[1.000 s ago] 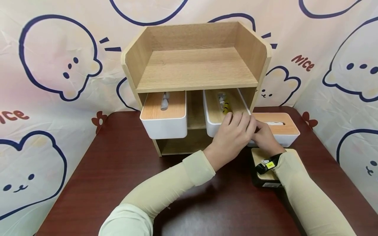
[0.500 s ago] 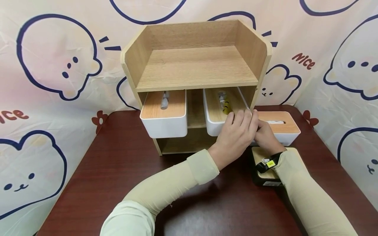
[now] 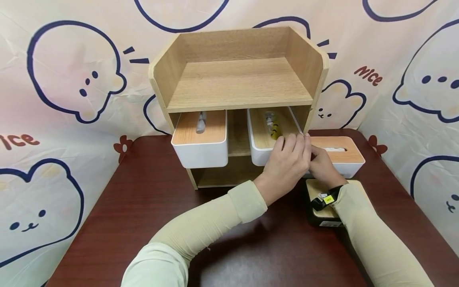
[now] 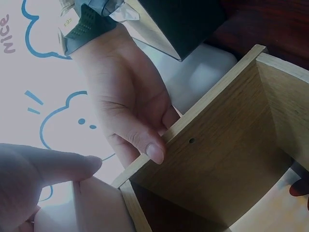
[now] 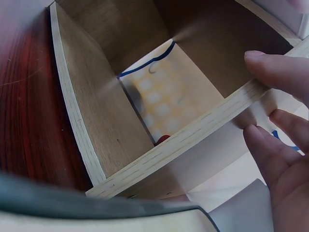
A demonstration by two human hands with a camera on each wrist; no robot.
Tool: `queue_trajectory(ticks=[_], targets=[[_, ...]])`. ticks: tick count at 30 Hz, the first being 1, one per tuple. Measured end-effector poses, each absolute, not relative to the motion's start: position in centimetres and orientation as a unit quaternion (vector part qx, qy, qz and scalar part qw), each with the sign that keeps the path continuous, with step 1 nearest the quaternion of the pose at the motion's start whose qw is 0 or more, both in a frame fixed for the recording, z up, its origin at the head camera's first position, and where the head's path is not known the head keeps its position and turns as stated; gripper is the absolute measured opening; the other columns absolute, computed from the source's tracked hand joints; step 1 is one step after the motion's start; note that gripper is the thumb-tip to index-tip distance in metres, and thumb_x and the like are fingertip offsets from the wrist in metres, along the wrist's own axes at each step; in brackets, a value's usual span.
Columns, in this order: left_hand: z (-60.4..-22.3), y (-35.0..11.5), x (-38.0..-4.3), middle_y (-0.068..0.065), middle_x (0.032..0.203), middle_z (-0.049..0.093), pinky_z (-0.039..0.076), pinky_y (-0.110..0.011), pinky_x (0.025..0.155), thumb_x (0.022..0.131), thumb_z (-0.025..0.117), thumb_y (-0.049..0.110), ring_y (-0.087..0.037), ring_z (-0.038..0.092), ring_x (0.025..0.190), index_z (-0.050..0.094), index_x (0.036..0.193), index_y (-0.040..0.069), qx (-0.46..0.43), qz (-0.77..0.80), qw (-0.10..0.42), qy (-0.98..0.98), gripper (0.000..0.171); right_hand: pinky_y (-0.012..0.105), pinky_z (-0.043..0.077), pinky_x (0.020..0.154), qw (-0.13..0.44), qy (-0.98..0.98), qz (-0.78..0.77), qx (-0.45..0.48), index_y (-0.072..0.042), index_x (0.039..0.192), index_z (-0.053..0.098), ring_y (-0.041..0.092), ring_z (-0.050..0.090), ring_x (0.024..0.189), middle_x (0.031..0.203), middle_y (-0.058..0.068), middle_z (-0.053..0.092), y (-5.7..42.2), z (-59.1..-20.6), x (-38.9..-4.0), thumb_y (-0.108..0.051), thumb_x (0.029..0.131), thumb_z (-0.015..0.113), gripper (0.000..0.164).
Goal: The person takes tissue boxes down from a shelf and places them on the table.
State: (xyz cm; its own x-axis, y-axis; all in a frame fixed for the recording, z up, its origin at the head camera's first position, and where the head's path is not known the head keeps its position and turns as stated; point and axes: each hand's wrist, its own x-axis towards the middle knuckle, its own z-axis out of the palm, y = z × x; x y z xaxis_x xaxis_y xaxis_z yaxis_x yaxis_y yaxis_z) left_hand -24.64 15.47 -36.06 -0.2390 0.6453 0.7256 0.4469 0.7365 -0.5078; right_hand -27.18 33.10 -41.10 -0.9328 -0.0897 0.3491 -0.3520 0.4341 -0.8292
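Observation:
A light wood desktop shelf unit [image 3: 233, 89] stands on the table. In its middle tier, a white tissue box with a slotted wooden lid [image 3: 256, 131] juts out at the right. My left hand [image 3: 286, 161] lies over that box's front right corner, its fingers bent over the rim. In the left wrist view, the left thumb [image 4: 72, 166] reaches along the box's edge. My right hand [image 3: 322, 166] grips the front edge of the shelf's right side panel [image 4: 203, 113]. Its thumb [image 4: 153, 151] presses the inner face, the other fingers [image 5: 275, 164] lie outside.
Another white tissue box [image 3: 201, 139] juts out of the left compartment. To the right of the shelf sits a third tissue box [image 3: 346, 153]. A black box with a wooden top [image 3: 331, 221] lies beneath my right wrist. Patterned cloth [image 3: 71, 159] hangs around the dark red table [image 3: 143, 207].
My left hand has shifted slightly right along the right tissue box's corner, then stayed there. My right hand keeps its grip on the side panel.

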Motion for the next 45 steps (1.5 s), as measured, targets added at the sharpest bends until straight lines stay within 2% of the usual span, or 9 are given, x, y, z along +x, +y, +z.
queue_trajectory(ticks=[6,9,14,19,30,34,39,45], targets=[[-36.0,15.6,-24.7,-0.011,0.112,0.064,0.044,-0.034,0.076,0.095,0.041,0.011,-0.024,0.056,0.097,0.062,0.122,0.002,-0.339,0.099,0.505,-0.788,0.036,0.020,0.045,0.066,0.134,-0.836,0.516,0.126,0.005,0.111,0.068,0.011,0.053,0.080,0.087,-0.007,0.064,34.3,-43.1,-28.7,0.002,0.086,0.067,0.025],[-36.0,15.7,-24.7,-0.010,0.111,0.064,0.043,-0.033,0.075,0.096,0.041,0.011,-0.023,0.056,0.095,0.063,0.120,0.003,-0.336,0.102,0.510,-0.785,0.034,0.020,0.045,0.066,0.136,-0.835,0.518,0.126,0.006,0.111,0.067,0.011,0.054,0.080,0.087,-0.007,0.065,34.3,-43.3,-28.8,0.003,0.085,0.066,0.026],[-36.0,15.7,-24.6,-0.011,0.110,0.064,0.044,-0.035,0.077,0.094,0.042,0.011,-0.024,0.056,0.096,0.064,0.119,0.001,-0.330,0.095,0.519,-0.783,0.034,0.020,0.045,0.064,0.134,-0.829,0.525,0.136,0.009,0.109,0.066,0.008,0.053,0.079,0.085,-0.012,0.064,33.7,-42.2,-28.0,0.007,0.084,0.064,0.025],[-35.7,15.4,-24.4,-0.014,0.113,0.064,0.044,-0.038,0.083,0.093,0.041,0.012,-0.026,0.057,0.100,0.063,0.121,0.000,-0.325,0.089,0.515,-0.788,0.038,0.018,0.045,0.070,0.138,-0.835,0.512,0.148,0.010,0.112,0.065,0.007,0.053,0.084,0.092,-0.012,0.063,32.8,-40.7,-26.9,0.010,0.083,0.063,0.029],[-34.9,14.6,-23.9,-0.011,0.117,0.065,0.044,-0.036,0.085,0.092,0.042,0.013,-0.023,0.058,0.102,0.063,0.128,0.005,-0.322,0.099,0.504,-0.796,0.042,0.020,0.047,0.072,0.127,-0.834,0.514,0.152,0.004,0.123,0.064,0.010,0.056,0.091,0.105,0.001,0.067,34.2,-43.5,-29.0,0.006,0.081,0.072,0.043],[-34.5,14.3,-23.8,-0.012,0.117,0.065,0.044,-0.036,0.084,0.091,0.046,0.015,-0.023,0.058,0.102,0.062,0.129,0.006,-0.326,0.093,0.501,-0.796,0.042,0.020,0.048,0.071,0.118,-0.838,0.512,0.148,0.003,0.126,0.062,0.011,0.057,0.089,0.103,0.003,0.066,34.1,-43.2,-28.8,0.006,0.081,0.072,0.046],[-34.1,13.8,-23.5,-0.014,0.115,0.064,0.044,-0.037,0.084,0.085,0.052,0.018,-0.025,0.059,0.101,0.063,0.127,0.009,-0.333,0.081,0.496,-0.798,0.044,0.020,0.048,0.069,0.123,-0.834,0.513,0.160,0.010,0.120,0.062,0.009,0.057,0.084,0.093,-0.003,0.065,33.1,-41.4,-27.4,0.010,0.080,0.069,0.041],[-34.1,13.5,-23.3,-0.017,0.110,0.064,0.046,-0.041,0.088,0.088,0.047,0.015,-0.028,0.061,0.099,0.065,0.119,0.010,-0.338,0.076,0.502,-0.792,0.036,0.018,0.047,0.068,0.125,-0.832,0.517,0.156,0.012,0.114,0.063,0.006,0.056,0.081,0.088,-0.010,0.063,32.5,-40.4,-26.6,0.011,0.079,0.069,0.036]])
